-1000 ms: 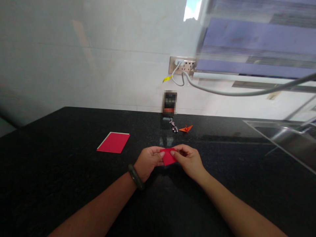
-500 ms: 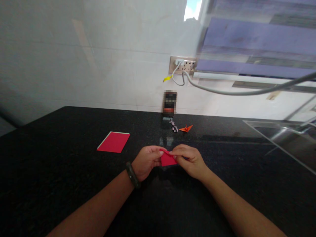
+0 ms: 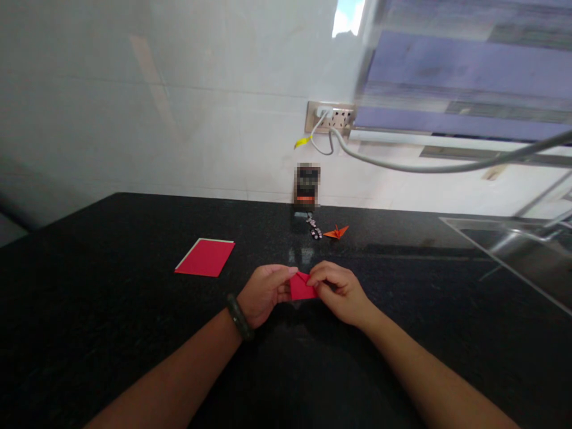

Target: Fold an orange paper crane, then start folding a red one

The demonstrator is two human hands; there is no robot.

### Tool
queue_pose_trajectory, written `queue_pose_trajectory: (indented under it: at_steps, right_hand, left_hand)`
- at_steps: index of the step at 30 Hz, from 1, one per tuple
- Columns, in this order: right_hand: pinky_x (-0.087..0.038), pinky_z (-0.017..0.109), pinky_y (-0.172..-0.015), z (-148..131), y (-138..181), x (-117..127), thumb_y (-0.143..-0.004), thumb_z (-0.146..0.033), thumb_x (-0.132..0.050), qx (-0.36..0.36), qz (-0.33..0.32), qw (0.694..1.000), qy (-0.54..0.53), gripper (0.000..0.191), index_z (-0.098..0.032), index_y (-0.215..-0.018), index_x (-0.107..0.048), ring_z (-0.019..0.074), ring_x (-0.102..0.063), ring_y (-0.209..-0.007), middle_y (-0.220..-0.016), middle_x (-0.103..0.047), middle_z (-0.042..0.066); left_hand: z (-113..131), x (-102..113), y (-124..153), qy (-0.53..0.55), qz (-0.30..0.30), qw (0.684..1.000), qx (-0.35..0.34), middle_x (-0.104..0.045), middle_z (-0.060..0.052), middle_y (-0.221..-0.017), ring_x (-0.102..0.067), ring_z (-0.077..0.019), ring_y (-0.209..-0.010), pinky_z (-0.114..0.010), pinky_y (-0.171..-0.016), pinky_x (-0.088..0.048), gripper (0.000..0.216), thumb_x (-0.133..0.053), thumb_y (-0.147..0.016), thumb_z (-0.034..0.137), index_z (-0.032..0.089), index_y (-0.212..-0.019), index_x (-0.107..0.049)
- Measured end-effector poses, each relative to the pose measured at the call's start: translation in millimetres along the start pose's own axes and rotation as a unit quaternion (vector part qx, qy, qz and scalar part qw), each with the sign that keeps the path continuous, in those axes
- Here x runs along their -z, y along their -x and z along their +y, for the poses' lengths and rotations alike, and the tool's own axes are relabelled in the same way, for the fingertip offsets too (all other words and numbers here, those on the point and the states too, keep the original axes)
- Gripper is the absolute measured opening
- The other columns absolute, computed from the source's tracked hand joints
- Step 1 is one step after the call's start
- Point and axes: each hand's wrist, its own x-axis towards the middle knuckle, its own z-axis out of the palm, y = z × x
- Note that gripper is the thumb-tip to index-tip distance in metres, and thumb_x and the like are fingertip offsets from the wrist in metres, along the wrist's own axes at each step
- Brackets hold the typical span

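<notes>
1. The left hand [image 3: 267, 294] grips the left side of a small folded piece of red origami paper [image 3: 302, 291], its thumb on top along the upper edge and its other fingers behind and below.
2. The right hand [image 3: 342, 292] pinches the same piece at its right side, thumb and bent fingers closed on it. A diagonal fold line or flap edge shows near the top, between the two hands.
3. The paper is in front of the person, over the black speckled counter [image 3: 286, 375]; whether it touches the surface, I cannot tell.
4. A dark bangle [image 3: 240, 317] circles the left wrist.
5. Left of the hands lies a flat stack of red paper sheets [image 3: 205, 258], with a pale edge showing along its left and far sides.
6. Beyond the hands, an orange paper crane [image 3: 338, 233] sits just beside a dark strap with pale pieces [image 3: 314, 227], which leads toward a pixelated upright object [image 3: 307, 185] by the wall [image 3: 201, 131].
7. Higher up are a socket panel [image 3: 342, 119] and a grey cable [image 3: 402, 167]; a metal sink [image 3: 504, 266] is at far right.
</notes>
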Motion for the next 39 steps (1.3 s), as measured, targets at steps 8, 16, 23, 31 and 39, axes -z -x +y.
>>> queue_pose_trajectory:
  at_steps: [8,16,23,31,39]
  right_hand:
    - [-0.045,0.025,-0.062,-1.0,-0.9,-0.5,-0.073,-0.007,-0.045,-0.002,-0.010,1.000,0.008,0.021,-0.019,-0.072,-0.062,0.0124,-0.056,-0.067,-0.073,-0.059,0.003]
    - [-0.043,0.024,-0.060,-1.3,-0.8,-3.2,-0.071,-0.007,-0.045,-0.087,-0.008,0.996,-0.035,0.018,-0.018,-0.072,-0.059,0.0117,-0.054,-0.065,-0.072,-0.057,0.002]
    - [-0.040,0.020,-0.049,2.8,1.8,-16.7,-0.073,-0.032,-0.058,-0.253,0.016,0.956,-0.144,0.016,-0.017,-0.081,-0.055,0.0085,-0.048,-0.051,-0.062,-0.053,-0.003]
    - [-0.041,0.020,-0.046,-0.9,-1.9,-14.3,-0.070,-0.038,-0.060,-0.281,-0.005,0.946,-0.162,0.023,-0.016,-0.066,-0.055,0.0081,-0.049,-0.046,-0.055,-0.053,-0.003]
    - [-0.038,0.020,-0.045,-2.5,-2.1,-13.7,-0.069,-0.036,-0.062,-0.286,0.007,0.940,-0.184,0.023,-0.016,-0.062,-0.054,0.0077,-0.048,-0.044,-0.051,-0.055,-0.004]
  left_hand:
    - [-7.2,2.6,-3.0,-0.021,0.043,0.999,-0.002,-0.066,-0.004,-0.065,-0.060,-0.0124,-0.057,-0.026,-0.060,-0.047,0.021,-0.069,-0.063,0.028,0.009,-0.071,-0.064]
    - [-9.4,0.3,-4.8,-0.055,0.086,0.994,-0.023,-0.066,-0.005,-0.063,-0.060,-0.0137,-0.056,-0.026,-0.057,-0.047,0.021,-0.069,-0.061,0.028,0.009,-0.070,-0.064]
    - [-10.0,-3.3,-4.6,-0.129,0.130,0.981,-0.059,-0.066,-0.005,-0.061,-0.058,-0.0138,-0.054,-0.025,-0.055,-0.045,0.022,-0.069,-0.061,0.030,0.010,-0.070,-0.065]
    - [-8.2,-4.9,-2.0,-0.162,0.122,0.975,-0.085,-0.065,-0.004,-0.058,-0.057,-0.0138,-0.053,-0.024,-0.051,-0.042,0.024,-0.065,-0.065,0.036,0.012,-0.065,-0.064]
    - [-11.9,-1.5,-2.9,-0.138,0.087,0.983,-0.086,-0.063,-0.003,-0.057,-0.059,-0.0151,-0.054,-0.026,-0.055,-0.044,0.028,-0.060,-0.070,0.040,0.012,-0.064,-0.064]
